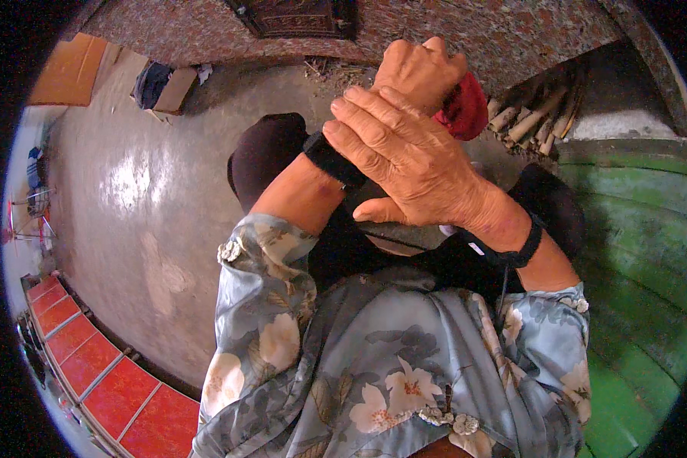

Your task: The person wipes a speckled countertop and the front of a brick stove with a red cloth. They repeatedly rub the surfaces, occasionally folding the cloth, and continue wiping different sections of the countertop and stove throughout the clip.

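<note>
My left hand (421,71) is curled into a fist, palm down, at the upper middle. A bunched red cloth (469,109) sticks out at its thumb side and appears gripped in it; the fingertips are hidden. Across the back of this hand and wrist lies my right hand (403,154), flat, holding nothing, its thumb apart from the fingers. Around my left wrist is a black band (335,163), close to the right fingers. Another black band (529,243) with a thin cord circles my right wrist. Both forearms come out of grey floral sleeves.
Above the hands runs a speckled stone-like surface (469,28) with a dark metal door (297,17). Cut sticks or stalks (526,123) lie at the upper right, beside green boards (635,229). An open cardboard box (174,89) stands upper left. Red tiles (120,395) edge the lower left.
</note>
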Action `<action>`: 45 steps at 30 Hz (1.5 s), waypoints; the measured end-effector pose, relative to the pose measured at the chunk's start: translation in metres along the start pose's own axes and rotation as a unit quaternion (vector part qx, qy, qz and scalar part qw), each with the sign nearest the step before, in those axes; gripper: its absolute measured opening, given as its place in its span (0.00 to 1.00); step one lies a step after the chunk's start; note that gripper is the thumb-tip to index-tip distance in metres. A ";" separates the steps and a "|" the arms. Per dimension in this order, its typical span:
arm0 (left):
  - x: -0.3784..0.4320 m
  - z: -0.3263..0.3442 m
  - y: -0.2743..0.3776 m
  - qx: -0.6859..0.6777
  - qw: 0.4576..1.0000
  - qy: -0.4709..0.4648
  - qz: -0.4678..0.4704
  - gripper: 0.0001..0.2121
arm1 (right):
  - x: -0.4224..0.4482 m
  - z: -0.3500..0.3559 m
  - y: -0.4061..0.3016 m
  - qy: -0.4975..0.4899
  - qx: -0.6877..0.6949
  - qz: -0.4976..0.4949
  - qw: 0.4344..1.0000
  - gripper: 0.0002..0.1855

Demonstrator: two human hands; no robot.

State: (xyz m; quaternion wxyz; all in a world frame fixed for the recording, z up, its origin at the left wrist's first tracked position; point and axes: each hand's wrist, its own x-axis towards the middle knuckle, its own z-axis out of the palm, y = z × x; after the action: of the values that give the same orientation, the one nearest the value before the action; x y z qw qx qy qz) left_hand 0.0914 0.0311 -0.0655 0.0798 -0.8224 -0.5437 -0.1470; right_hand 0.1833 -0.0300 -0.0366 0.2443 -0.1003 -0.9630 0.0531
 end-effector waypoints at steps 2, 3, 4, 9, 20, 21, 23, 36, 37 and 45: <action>0.000 -0.004 0.000 -0.017 1.000 0.009 0.005 0.09 | -0.001 0.000 -0.001 0.010 -0.003 -0.002 1.000 0.38; 0.000 -0.006 0.001 -0.023 1.000 0.011 0.010 0.09 | -0.002 0.001 -0.002 0.008 -0.010 -0.003 1.000 0.38; 0.001 -0.007 0.001 -0.032 0.999 0.011 0.016 0.09 | -0.002 0.001 -0.003 0.015 -0.009 -0.001 1.000 0.37; 0.003 -0.006 0.003 -0.045 0.997 0.051 0.023 0.11 | -0.007 0.004 -0.004 0.020 0.005 0.001 1.000 0.37; 0.008 -0.032 -0.052 -0.150 0.980 0.073 -0.107 0.19 | -0.026 -0.025 0.044 0.178 -0.162 0.136 0.961 0.29; 0.008 -0.032 -0.051 -0.115 0.979 0.001 -0.166 0.19 | -0.030 -0.027 0.051 0.170 -0.168 0.159 0.958 0.31; 0.006 -0.031 -0.044 -0.211 0.970 0.018 -0.118 0.18 | -0.035 -0.028 0.065 0.174 -0.148 0.196 0.954 0.33; 0.012 -0.046 -0.022 -0.371 0.877 0.306 -0.015 0.24 | -0.057 -0.054 0.112 0.437 0.487 0.452 0.606 0.15; 0.017 -0.046 -0.018 -0.326 0.876 0.352 0.057 0.24 | -0.056 -0.054 0.115 0.446 0.550 0.416 0.571 0.15; 0.005 -0.033 0.058 -0.206 0.907 0.185 0.316 0.36 | -0.079 -0.070 0.097 0.290 0.183 0.294 0.892 0.19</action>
State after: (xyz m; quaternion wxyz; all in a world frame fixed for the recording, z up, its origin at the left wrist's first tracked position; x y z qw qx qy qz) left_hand 0.1409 0.0031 -0.0307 0.0496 -0.9075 -0.1881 -0.3723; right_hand 0.3014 0.0505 -0.0265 0.4998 -0.3436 -0.7492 0.2662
